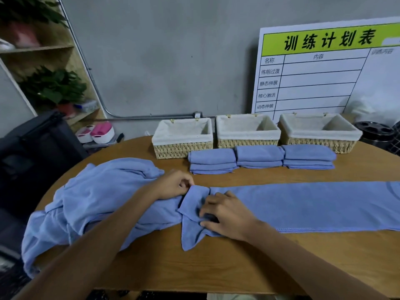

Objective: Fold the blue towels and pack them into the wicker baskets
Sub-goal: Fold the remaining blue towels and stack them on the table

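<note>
Seen from above, a person's left hand (176,184) pinches the near end of a long blue towel (303,204) that stretches away to the right of both hands, while the right hand (225,215) presses curled fingers on its turned-back corner. A heap of unfolded towels (97,198) lies under the left forearm. Beyond the hands sit three folded stacks (259,158) before three lined baskets (247,132). Squaring that corner to the hem first would likely keep the fold neat.
</note>
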A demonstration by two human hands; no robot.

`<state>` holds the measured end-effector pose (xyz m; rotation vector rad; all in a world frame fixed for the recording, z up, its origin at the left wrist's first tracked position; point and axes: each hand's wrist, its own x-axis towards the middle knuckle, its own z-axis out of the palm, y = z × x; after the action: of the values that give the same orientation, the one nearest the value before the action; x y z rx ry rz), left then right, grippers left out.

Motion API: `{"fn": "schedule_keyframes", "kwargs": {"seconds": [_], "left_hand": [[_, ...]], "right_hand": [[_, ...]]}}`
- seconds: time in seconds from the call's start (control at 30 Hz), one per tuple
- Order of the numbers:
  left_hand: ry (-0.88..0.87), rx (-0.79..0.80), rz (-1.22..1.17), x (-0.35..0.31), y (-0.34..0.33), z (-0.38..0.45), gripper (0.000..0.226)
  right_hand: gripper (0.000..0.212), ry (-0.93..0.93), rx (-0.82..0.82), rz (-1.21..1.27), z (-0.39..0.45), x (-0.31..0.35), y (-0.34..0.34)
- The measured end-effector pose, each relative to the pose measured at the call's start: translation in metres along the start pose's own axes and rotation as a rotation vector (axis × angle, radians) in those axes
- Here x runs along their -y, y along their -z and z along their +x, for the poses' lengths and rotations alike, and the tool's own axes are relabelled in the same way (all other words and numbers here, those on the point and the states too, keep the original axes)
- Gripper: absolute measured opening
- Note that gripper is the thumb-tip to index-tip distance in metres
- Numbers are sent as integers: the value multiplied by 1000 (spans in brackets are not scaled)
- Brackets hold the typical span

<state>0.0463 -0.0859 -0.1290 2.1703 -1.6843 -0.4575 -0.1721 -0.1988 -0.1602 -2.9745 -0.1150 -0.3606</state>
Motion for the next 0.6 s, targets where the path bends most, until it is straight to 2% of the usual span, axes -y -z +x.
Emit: {"fn": "schedule_keyframes", "kwargs": {"seconds": [0.1,0.23,0.33,0.5,0.6], "left_hand": [[16,8,-113,1,-3,0,19],[2,0,-123,-3,-5,1,17],[35,-42,-164,0,1,0,12],[63,-92,-229,4,18,-8,22],[52,-126,-280,-4,28,-12,18]], "right_hand": [[24,5,-102,17,-4,0,-5],[19,4,-158,40,-9,-2,-9],[20,11,-202,53,-14,-3,-9],[24,-2,-270,98,-19,-3,-6],[23,-1,-308,110,-18,1,-2]]}}
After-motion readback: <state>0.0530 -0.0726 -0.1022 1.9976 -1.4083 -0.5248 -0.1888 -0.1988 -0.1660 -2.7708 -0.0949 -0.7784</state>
